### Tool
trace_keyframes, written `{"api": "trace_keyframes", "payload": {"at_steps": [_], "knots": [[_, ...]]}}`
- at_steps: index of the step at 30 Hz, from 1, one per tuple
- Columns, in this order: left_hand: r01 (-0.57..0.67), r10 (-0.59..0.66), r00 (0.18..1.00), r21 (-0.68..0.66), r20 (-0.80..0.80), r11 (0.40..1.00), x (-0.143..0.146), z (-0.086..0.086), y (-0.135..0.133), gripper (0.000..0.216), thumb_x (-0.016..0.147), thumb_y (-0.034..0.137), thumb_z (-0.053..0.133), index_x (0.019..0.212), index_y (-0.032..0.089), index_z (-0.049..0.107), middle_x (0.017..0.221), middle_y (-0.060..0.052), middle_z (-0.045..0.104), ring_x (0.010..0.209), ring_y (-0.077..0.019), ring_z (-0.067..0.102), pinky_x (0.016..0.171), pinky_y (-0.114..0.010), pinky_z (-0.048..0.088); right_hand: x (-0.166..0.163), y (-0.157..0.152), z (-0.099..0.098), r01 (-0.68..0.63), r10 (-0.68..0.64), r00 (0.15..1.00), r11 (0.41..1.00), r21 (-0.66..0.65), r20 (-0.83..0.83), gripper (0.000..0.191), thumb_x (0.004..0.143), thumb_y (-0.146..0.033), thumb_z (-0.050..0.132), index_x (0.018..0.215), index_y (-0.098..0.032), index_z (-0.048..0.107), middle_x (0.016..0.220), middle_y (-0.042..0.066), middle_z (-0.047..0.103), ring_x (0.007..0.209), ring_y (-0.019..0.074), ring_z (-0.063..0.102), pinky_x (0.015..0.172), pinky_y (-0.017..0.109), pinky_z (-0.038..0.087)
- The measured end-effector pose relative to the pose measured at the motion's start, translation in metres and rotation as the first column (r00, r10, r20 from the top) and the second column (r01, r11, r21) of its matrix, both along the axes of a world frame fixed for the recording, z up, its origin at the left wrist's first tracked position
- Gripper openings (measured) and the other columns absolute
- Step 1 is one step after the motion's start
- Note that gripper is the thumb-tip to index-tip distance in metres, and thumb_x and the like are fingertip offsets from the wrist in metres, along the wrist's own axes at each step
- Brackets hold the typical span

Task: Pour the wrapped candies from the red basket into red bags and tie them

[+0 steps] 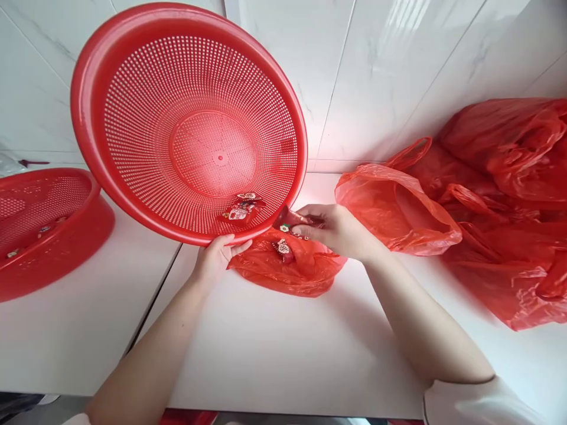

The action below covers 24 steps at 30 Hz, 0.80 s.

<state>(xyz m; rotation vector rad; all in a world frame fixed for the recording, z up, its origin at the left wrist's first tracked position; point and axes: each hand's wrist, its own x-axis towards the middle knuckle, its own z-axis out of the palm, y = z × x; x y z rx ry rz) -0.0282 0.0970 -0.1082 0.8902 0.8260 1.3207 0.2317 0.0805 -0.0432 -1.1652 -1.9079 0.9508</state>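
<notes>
My left hand grips the lower rim of a large red perforated plastic basket, tilted up on edge so its inside faces me. A few small red wrapped candies lie at the basket's lowest part. My right hand is closed on a small red candy packet just beside the basket's rim. Below both hands a small red plastic bag lies open on the white table, with a candy inside it.
A second red perforated basket sits at the left on the white table, holding a few small pieces. Several crumpled red plastic bags are piled at the right against the white tiled wall.
</notes>
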Motion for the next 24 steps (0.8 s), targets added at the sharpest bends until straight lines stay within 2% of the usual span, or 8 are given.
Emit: {"api": "trace_keyframes", "payload": {"at_steps": [3, 5, 7, 10, 14, 19, 22, 24], "knots": [[0.0, 0.0, 1.0, 0.005, 0.01, 1.0, 0.001, 0.001, 0.0, 0.014, 0.075, 0.014, 0.064, 0.087, 0.02, 0.069, 0.085, -0.001, 0.072, 0.103, -0.0245, 0.063, 0.088, -0.045, 0.055, 0.01, -0.01, 0.006, -0.079, 0.071, 0.903, 0.997, 0.0, 0.424, 0.023, 0.086, -0.032, 0.057, 0.104, -0.029, 0.07, 0.095, 0.002, 0.072, 0.079, 0.0192, 0.065, 0.066, 0.029, 0.049], [-0.001, 0.001, 1.0, -0.007, 0.014, 1.0, 0.002, 0.001, -0.002, 0.015, 0.074, 0.013, 0.065, 0.087, 0.02, 0.069, 0.086, -0.001, 0.072, 0.099, -0.0235, 0.065, 0.087, -0.046, 0.055, 0.015, -0.014, 0.011, -0.164, 0.195, 0.831, 0.981, -0.105, 0.52, 0.022, 0.087, -0.031, 0.055, 0.102, -0.031, 0.071, 0.095, 0.002, 0.072, 0.074, 0.0187, 0.066, 0.058, 0.027, 0.047], [0.002, -0.001, 1.0, -0.018, 0.013, 1.0, 0.005, 0.0, -0.004, 0.016, 0.073, 0.013, 0.066, 0.087, 0.02, 0.068, 0.089, 0.0, 0.072, 0.099, -0.0243, 0.065, 0.087, -0.048, 0.056, 0.017, -0.015, 0.014, -0.187, 0.22, 0.838, 0.976, -0.116, 0.499, 0.023, 0.088, -0.031, 0.052, 0.102, -0.03, 0.07, 0.094, 0.002, 0.072, 0.075, 0.0179, 0.066, 0.057, 0.026, 0.047], [0.039, -0.039, 0.999, -0.031, 0.011, 0.999, 0.01, -0.002, -0.011, 0.016, 0.072, 0.013, 0.068, 0.086, 0.021, 0.068, 0.087, 0.0, 0.072, 0.105, -0.0267, 0.063, 0.088, -0.05, 0.055, 0.012, -0.011, 0.016, -0.114, 0.066, 0.899, 0.99, 0.084, 0.434, 0.023, 0.091, -0.026, 0.048, 0.101, -0.024, 0.068, 0.092, 0.003, 0.071, 0.078, 0.0168, 0.065, 0.065, 0.026, 0.049], [0.174, -0.175, 0.985, -0.073, 0.0, 0.982, 0.019, -0.004, -0.023, 0.015, 0.075, 0.016, 0.066, 0.089, 0.021, 0.068, 0.089, -0.001, 0.072, 0.112, -0.0289, 0.06, 0.088, -0.051, 0.055, -0.005, -0.001, 0.002, -0.047, -0.075, 0.922, 0.952, 0.302, 0.38, 0.022, 0.092, -0.024, 0.047, 0.106, -0.019, 0.063, 0.097, 0.006, 0.068, 0.084, 0.0172, 0.064, 0.076, 0.029, 0.048], [0.27, -0.274, 0.962, -0.115, -0.019, 0.956, 0.024, -0.004, -0.034, 0.028, 0.077, 0.017, 0.065, 0.104, 0.024, 0.066, 0.097, -0.002, 0.071, 0.115, -0.0293, 0.058, 0.089, -0.054, 0.055, -0.022, 0.008, -0.022, -0.014, -0.129, 0.862, 0.961, 0.277, 0.491, 0.039, 0.091, -0.025, 0.048, 0.13, -0.018, 0.051, 0.116, 0.012, 0.062, 0.1, 0.0226, 0.061, 0.083, 0.034, 0.049], [0.294, -0.299, 0.954, -0.12, -0.033, 0.948, 0.025, -0.005, -0.036, 0.024, 0.077, 0.017, 0.065, 0.1, 0.023, 0.067, 0.095, -0.002, 0.072, 0.113, -0.0288, 0.059, 0.09, -0.054, 0.054, -0.022, 0.012, -0.03, -0.057, -0.09, 0.863, 0.96, 0.273, 0.498, 0.047, 0.091, -0.022, 0.046, 0.138, -0.021, 0.043, 0.13, 0.012, 0.056, 0.112, 0.0242, 0.056, 0.091, 0.038, 0.046], [0.315, -0.321, 0.947, -0.125, -0.03, 0.941, 0.024, -0.006, -0.036, 0.017, 0.077, 0.018, 0.065, 0.094, 0.022, 0.068, 0.091, -0.002, 0.072, 0.112, -0.0291, 0.06, 0.09, -0.053, 0.054, -0.02, 0.014, -0.034, -0.04, -0.099, 0.869, 0.962, 0.268, 0.485, 0.048, 0.09, -0.021, 0.047, 0.138, -0.019, 0.043, 0.129, 0.012, 0.056, 0.113, 0.0242, 0.056, 0.093, 0.039, 0.046]]}}
